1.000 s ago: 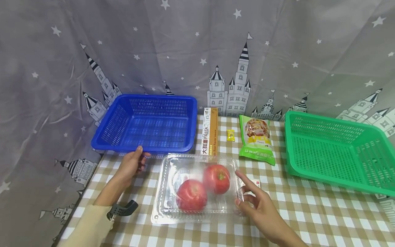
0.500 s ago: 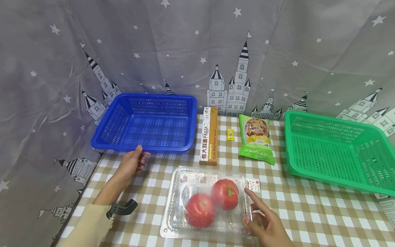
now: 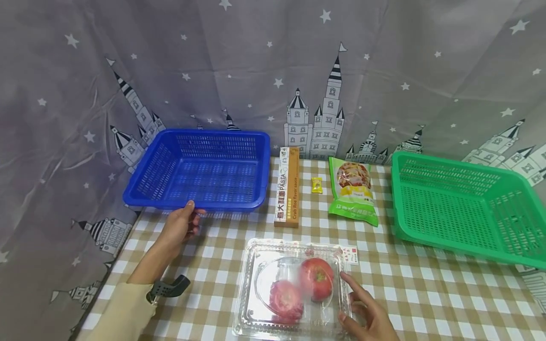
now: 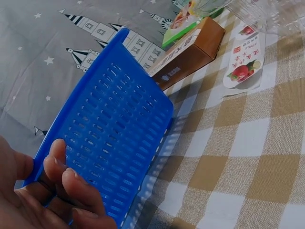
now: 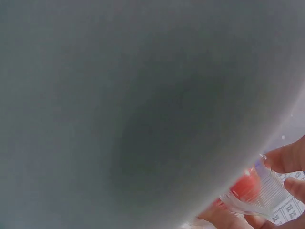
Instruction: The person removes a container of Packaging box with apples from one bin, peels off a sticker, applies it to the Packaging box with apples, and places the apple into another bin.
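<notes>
My left hand [image 3: 177, 229] pinches the front rim of the blue plastic basket [image 3: 222, 205]; in the left wrist view its thumb lies at the rim and the other fingers curl below. My right hand [image 3: 370, 312] grips the right edge of a clear plastic clamshell container [image 3: 251, 284], thumb at the near part and index finger farther along. Two red apples [image 3: 316, 278] show through the lid. The container covers most of a printed paper strip [image 4: 244, 67], whose end shows at its back right corner. A blurred grey surface hides most of the right wrist view.
Behind the container lie a pasta box [image 3: 287, 189], a small yellow packet [image 3: 317, 185] and a green food bag [image 3: 353, 192]. A green basket [image 3: 448, 246] stands at the right. A grey curtain [image 3: 239, 61] hangs along the table's back.
My right hand has drawn the container toward me and slightly right, uncovering the front of the pasta box. The left hand has stayed at the blue basket's rim.
</notes>
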`<state>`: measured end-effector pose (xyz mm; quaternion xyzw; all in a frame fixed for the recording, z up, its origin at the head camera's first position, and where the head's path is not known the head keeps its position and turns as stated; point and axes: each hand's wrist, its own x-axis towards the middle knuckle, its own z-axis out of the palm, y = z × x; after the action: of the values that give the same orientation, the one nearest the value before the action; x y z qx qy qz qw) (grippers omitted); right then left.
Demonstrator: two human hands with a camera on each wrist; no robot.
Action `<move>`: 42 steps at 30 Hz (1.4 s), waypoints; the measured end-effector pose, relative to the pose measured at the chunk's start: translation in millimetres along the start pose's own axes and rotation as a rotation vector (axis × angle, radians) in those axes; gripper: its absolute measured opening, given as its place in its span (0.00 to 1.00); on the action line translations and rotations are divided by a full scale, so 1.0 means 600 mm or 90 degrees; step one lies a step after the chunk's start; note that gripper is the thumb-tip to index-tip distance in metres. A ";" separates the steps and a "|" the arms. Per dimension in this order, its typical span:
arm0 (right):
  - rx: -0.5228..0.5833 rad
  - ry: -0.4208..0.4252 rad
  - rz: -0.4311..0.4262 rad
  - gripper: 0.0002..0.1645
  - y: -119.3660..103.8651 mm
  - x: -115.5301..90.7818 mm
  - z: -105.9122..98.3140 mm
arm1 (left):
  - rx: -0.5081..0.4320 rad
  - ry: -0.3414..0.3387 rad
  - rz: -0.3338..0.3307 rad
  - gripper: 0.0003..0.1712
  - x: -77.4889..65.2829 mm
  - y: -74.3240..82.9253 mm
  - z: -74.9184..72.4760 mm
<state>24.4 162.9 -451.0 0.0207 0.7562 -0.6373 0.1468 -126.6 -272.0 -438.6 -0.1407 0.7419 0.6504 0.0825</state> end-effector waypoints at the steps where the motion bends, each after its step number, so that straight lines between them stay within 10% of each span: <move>1: -0.002 0.003 0.005 0.46 0.001 0.001 0.001 | -0.005 -0.001 0.002 0.28 0.000 0.000 0.000; 13: -0.007 0.004 0.029 0.45 0.000 0.006 0.000 | -0.017 0.015 0.023 0.32 0.000 0.003 0.017; 27: 0.030 -0.018 0.092 0.45 -0.011 0.002 -0.006 | 0.439 -0.013 0.318 0.04 -0.002 -0.059 0.099; 33: 0.019 0.073 0.029 0.38 -0.013 -0.003 0.001 | 0.529 -0.049 0.433 0.14 -0.001 -0.080 0.123; 42: -0.036 0.111 -0.015 0.39 -0.024 0.008 -0.009 | 0.609 -0.052 0.439 0.22 -0.009 -0.089 0.143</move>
<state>15.7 164.4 -437.6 0.0629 0.7838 -0.6135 0.0732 -109.7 -192.5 -499.2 0.1864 0.9520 0.2374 -0.0510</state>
